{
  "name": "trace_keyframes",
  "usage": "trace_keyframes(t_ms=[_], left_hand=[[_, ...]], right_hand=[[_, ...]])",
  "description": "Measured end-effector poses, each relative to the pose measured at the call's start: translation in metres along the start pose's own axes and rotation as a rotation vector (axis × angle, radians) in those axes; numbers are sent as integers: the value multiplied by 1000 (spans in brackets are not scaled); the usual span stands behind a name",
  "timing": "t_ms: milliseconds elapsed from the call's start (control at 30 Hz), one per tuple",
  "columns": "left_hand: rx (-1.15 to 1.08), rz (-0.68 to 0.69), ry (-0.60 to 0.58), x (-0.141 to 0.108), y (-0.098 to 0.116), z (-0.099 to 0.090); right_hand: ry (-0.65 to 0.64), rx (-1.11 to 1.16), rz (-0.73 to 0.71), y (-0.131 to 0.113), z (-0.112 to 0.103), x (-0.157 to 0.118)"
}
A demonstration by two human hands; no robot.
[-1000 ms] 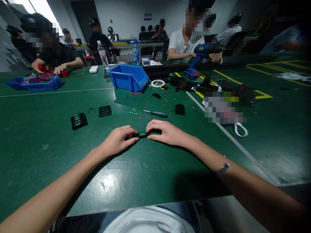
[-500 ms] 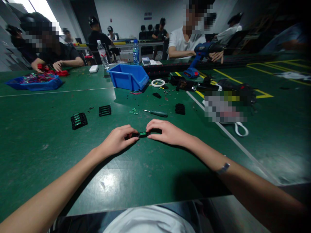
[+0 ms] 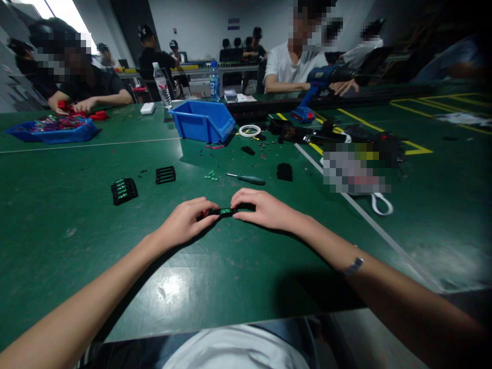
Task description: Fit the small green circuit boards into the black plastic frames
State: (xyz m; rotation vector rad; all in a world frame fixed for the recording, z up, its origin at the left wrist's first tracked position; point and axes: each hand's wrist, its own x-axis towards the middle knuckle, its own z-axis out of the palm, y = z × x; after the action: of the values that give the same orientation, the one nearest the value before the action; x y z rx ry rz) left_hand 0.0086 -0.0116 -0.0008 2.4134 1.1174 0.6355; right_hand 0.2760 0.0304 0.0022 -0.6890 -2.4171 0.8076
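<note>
A small black plastic holder with a green circuit board (image 3: pixel 225 211) in it sits between my hands, just above or on the green table. My left hand (image 3: pixel 190 218) pinches its left end between thumb and fingers. At the other end my right hand (image 3: pixel 265 209) grips it the same way. Beyond my hands lie a green-handled screwdriver (image 3: pixel 249 179) and a little pile of green circuit boards (image 3: pixel 211 176). To the left are a row of black holders with green boards (image 3: pixel 124 191) and a set of black holders (image 3: pixel 165 175). More black holders (image 3: pixel 284 172) lie to the right.
A blue bin (image 3: pixel 203 122), a roll of white tape (image 3: pixel 249 131) and a blue cordless drill (image 3: pixel 313 95) stand farther back. A blue tray of wired parts (image 3: pixel 54 130) is at the left. Two co-workers sit across the table. A pouch with a white strap (image 3: pixel 382 205) lies right.
Both hands stay almost still on the holder, which looks very slightly raised or tilted. Across the table, a co-worker's hands at the left have shifted a little.
</note>
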Motion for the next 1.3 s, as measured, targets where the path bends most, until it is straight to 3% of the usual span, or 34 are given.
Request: trace_keyframes(t_ms=[1300], left_hand=[[-13,-5,-4,0,-1,0]], right_hand=[[11,15,-3,1,1,-1]])
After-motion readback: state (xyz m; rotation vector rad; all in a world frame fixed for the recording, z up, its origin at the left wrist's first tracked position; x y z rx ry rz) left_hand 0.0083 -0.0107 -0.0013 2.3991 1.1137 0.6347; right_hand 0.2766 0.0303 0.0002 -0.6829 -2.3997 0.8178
